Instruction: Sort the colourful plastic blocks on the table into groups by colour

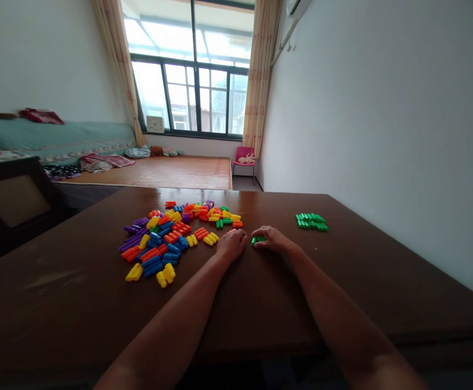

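Note:
My right hand (272, 238) rests low over the brown table, its thumb and fingers closed around a small green plastic block (256, 240) made of joined tubes. Just left of it, my left hand (232, 245) is curled on the tabletop with its fingertips mostly hidden. A bit of orange plastic (231, 231) peeks out past its knuckles; whether the fingers grip it is unclear. To the left spreads a loose pile of tube-shaped blocks (167, 233) in orange, blue, yellow, purple and green. A separate group of green blocks (311, 221) lies in rows at the right.
The brown table (293, 303) fills the foreground, with a white wall (366, 108) along its right. Beyond its far edge are a low bed (179, 170), a pink chair (244, 155) and a curtained window. A dark cabinet (12, 189) stands at the left.

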`<state>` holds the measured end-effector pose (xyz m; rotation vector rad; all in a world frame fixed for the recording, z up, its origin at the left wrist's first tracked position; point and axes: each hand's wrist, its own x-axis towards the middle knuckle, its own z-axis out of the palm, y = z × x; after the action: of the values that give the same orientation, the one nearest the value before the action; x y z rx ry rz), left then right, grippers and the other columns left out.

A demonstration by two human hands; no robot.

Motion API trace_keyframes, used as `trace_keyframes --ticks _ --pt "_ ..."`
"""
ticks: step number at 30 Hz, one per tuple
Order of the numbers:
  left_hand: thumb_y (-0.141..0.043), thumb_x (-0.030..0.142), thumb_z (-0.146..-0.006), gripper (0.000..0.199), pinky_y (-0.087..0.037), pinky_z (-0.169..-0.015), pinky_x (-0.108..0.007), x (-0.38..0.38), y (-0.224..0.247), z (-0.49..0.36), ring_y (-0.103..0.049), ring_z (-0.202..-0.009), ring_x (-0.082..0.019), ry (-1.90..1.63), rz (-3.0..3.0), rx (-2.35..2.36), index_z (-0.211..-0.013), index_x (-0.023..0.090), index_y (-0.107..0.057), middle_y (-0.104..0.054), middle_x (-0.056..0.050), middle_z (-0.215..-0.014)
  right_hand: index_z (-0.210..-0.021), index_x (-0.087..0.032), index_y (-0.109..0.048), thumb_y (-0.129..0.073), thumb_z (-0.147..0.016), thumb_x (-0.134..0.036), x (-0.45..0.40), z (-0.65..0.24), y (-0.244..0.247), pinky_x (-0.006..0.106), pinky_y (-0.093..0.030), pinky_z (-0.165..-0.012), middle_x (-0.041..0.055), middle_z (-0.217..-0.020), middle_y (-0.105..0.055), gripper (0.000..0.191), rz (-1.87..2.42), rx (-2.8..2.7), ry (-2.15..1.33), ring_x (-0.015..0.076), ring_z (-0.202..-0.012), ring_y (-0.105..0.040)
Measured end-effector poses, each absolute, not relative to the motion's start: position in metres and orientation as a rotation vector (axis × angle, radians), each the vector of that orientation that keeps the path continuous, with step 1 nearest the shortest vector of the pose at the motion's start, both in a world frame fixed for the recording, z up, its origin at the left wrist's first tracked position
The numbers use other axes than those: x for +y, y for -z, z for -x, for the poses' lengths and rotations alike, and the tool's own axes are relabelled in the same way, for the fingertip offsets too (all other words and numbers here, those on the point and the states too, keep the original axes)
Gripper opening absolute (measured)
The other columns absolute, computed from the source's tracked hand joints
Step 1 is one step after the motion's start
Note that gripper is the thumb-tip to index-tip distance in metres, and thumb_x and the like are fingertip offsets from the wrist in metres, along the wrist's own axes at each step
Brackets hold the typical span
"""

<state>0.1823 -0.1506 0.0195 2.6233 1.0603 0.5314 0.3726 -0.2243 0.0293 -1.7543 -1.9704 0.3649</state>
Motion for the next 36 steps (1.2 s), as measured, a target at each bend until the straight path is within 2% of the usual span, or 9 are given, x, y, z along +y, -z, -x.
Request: trace_keyframes --ticks 3,7,10,17,20,24,29,36 --pt "-0.042 0.036 -0.095 0.028 -0.045 -0.077 -0.027 -0.152 -0.021 -0.181 -0.064 -0.096 -0.02 -0.527 -2.626 1.053 -0.104 0.025 -0.065 -0.068 -0.005 -0.106 -0.101 -0.021 -0.074 -0.072 -0.073 -0.032 -0.228 -0.379 -0.03 0.032 -0.048 -0.085 0.0074 -0.101 -0.069 0.031 1.782 -1.911 -0.398 0.0209 -0.091 -0.061" --pt "-0.042 0.037 -0.095 0.028 -0.045 -0.077 -0.028 -0.151 -0.021 -0.178 -0.064 -0.094 -0.021 -0.503 -2.636 1.05 -0.103 0.026 -0.066 -0.068 -0.005 -0.106 -0.11 -0.019 -0.07 -0.071 -0.069 -0.023 -0.231 -0.392 -0.027 0.031 -0.05 -0.082 0.0067 -0.099 -0.069 0.041 1.792 -1.815 -0.523 0.0184 -0.086 -0.062" --pt "-0.04 0.038 -0.095 0.029 -0.045 -0.077 -0.028 -0.15 -0.019 -0.177 -0.064 -0.094 -0.021 -0.519 -2.654 1.028 -0.103 0.026 -0.066 -0.067 -0.005 -0.105 -0.114 -0.018 -0.068 -0.074 -0.066 -0.025 -0.233 -0.399 -0.027 0.033 -0.05 -0.083 0.0066 -0.099 -0.069 0.048 1.789 -1.772 -0.623 0.019 -0.087 -0.062" --pt "-0.039 0.038 -0.096 0.03 -0.045 -0.08 -0.028 -0.149 -0.018 -0.177 -0.064 -0.097 -0.021 -0.553 -2.679 0.987 -0.102 0.026 -0.066 -0.068 -0.005 -0.106 -0.122 -0.019 -0.062 -0.083 -0.053 -0.03 -0.238 -0.411 -0.026 0.036 -0.047 -0.093 0.0099 -0.119 -0.064 0.073 1.674 -1.689 -0.853 0.0231 -0.106 -0.058" --pt "-0.039 0.037 -0.096 0.03 -0.045 -0.079 -0.028 -0.147 -0.018 -0.179 -0.064 -0.096 -0.021 -0.555 -2.699 0.981 -0.102 0.026 -0.066 -0.068 -0.005 -0.106 -0.117 -0.017 -0.065 -0.08 -0.057 -0.031 -0.237 -0.414 -0.024 0.035 -0.048 -0.089 0.0092 -0.11 -0.066 0.063 1.691 -1.656 -0.886 0.0213 -0.099 -0.059" --pt "-0.037 0.039 -0.096 0.031 -0.044 -0.075 -0.029 -0.145 -0.016 -0.182 -0.065 -0.092 -0.021 -0.531 -2.708 0.993 -0.102 0.027 -0.066 -0.068 -0.005 -0.104 -0.107 -0.017 -0.069 -0.079 -0.061 -0.035 -0.233 -0.409 -0.023 0.033 -0.049 -0.081 0.007 -0.094 -0.067 0.05 1.861 -1.671 -0.702 0.0186 -0.085 -0.059" --pt "-0.038 0.039 -0.096 0.03 -0.044 -0.075 -0.028 -0.146 -0.018 -0.184 -0.064 -0.094 -0.021 -0.506 -2.683 0.997 -0.102 0.028 -0.065 -0.068 -0.004 -0.103 -0.111 -0.018 -0.068 -0.081 -0.06 -0.041 -0.229 -0.395 -0.024 0.03 -0.049 -0.078 0.0085 -0.1 -0.066 0.058 1.904 -1.732 -0.494 0.0178 -0.083 -0.06" --pt "-0.039 0.039 -0.097 0.03 -0.043 -0.076 -0.028 -0.148 -0.023 -0.182 -0.064 -0.096 -0.02 -0.485 -2.647 0.997 -0.104 0.028 -0.065 -0.069 -0.003 -0.107 -0.108 -0.022 -0.071 -0.073 -0.073 -0.037 -0.225 -0.393 -0.024 0.03 -0.047 -0.084 0.0074 -0.102 -0.063 0.038 1.937 -1.833 -0.356 0.0182 -0.088 -0.061"
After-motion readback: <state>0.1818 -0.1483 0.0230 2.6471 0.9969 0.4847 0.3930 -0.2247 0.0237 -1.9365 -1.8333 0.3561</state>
